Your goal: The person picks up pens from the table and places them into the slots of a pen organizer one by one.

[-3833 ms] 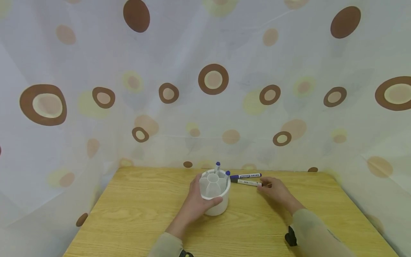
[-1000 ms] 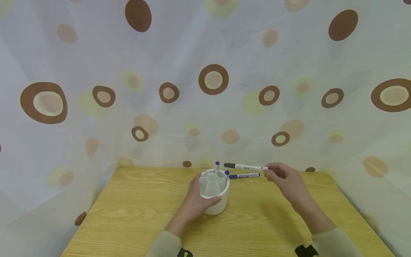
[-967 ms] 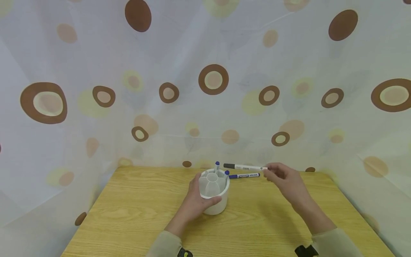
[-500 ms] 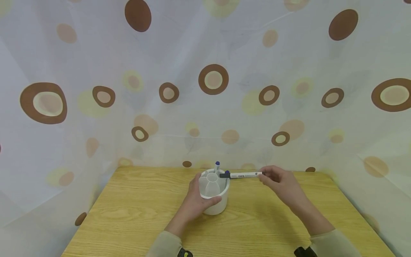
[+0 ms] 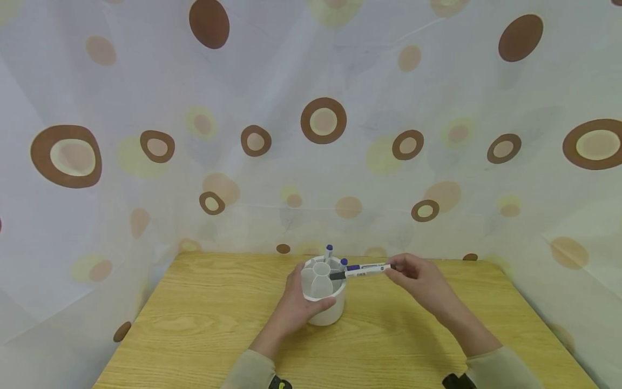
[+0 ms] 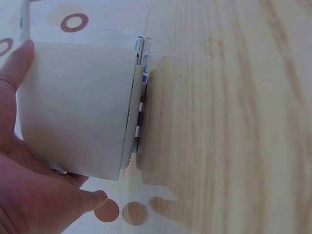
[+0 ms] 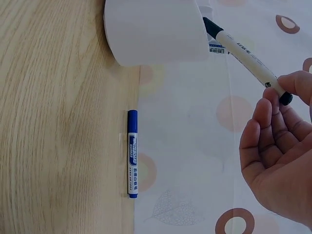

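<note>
A round white pen holder (image 5: 335,305) with petal-shaped compartments stands on the table, and my left hand (image 5: 298,305) grips it around its left side, thumb across the front. Two blue-capped markers stand in its back compartments, one marker (image 5: 329,252) at the back and another marker (image 5: 343,263) at the right. My right hand (image 5: 420,278) pinches the tail end of a white marker with a black cap (image 7: 248,58). In the head view the black cap points left and overlaps the holder's right rim. A blue-capped whiteboard marker (image 7: 132,161) lies on the table behind it.
The wood-grain table (image 5: 194,324) reaches back to a pale curtain (image 5: 272,178) with brown and yellow ring patterns, which also hangs on both sides. In the left wrist view the holder's wall (image 6: 78,107) fills much of the left half.
My right hand picked up the black-capped marker from the table, raised it, then brought it left and down until its cap came over the holder's rim. My left hand has kept its grip.
</note>
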Action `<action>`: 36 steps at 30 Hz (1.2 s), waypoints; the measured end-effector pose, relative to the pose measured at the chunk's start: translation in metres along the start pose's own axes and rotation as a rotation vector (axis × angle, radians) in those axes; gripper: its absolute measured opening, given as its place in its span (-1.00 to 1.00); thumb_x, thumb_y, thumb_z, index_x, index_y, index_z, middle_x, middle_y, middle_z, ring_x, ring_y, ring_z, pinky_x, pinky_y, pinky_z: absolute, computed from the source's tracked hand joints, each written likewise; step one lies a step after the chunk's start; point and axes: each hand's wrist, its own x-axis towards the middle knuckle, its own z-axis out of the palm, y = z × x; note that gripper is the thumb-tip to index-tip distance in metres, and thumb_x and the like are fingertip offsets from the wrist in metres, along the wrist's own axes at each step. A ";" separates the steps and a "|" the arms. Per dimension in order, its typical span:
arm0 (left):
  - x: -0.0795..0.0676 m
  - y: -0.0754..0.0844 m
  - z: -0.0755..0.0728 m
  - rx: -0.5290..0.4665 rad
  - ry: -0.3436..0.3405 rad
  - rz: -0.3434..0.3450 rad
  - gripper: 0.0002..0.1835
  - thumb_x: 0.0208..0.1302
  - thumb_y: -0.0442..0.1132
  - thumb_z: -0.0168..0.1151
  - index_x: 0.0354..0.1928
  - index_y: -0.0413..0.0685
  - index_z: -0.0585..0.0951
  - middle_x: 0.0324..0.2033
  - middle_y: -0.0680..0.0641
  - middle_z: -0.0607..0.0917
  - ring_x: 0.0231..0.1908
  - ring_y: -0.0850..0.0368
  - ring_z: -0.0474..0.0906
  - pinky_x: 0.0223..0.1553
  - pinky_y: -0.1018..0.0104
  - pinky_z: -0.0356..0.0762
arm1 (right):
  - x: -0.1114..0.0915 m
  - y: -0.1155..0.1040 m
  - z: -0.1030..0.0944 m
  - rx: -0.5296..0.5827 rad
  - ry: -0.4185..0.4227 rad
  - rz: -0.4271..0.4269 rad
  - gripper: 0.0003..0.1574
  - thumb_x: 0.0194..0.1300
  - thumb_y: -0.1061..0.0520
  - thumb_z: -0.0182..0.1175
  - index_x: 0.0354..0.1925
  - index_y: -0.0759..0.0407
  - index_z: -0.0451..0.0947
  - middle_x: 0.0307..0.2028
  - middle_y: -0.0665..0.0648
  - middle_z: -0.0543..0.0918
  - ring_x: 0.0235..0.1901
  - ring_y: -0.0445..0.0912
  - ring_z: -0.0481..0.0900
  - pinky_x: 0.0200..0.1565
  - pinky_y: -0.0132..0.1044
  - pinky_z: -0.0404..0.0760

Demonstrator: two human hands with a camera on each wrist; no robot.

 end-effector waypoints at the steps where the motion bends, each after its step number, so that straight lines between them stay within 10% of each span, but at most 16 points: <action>1: 0.000 0.000 0.000 0.000 0.001 0.002 0.18 0.23 0.13 0.69 0.69 0.03 0.12 0.47 -0.29 0.32 0.34 -0.25 0.48 0.37 -0.31 0.53 | 0.000 0.000 0.001 0.002 -0.002 -0.007 -0.62 0.62 0.01 0.36 0.22 0.20 0.68 -0.13 0.11 0.72 -0.22 -0.08 0.60 -0.23 -0.25 0.60; 36: -0.002 0.000 0.002 0.022 0.007 -0.014 0.27 0.27 0.13 0.67 0.75 -0.07 0.01 0.56 -0.34 0.20 0.37 -0.29 0.42 0.39 -0.33 0.50 | 0.014 -0.010 0.030 0.057 0.007 -0.083 -0.48 0.65 -0.18 0.29 0.40 -0.03 0.68 0.12 0.02 0.81 0.15 0.07 0.74 0.20 -0.11 0.71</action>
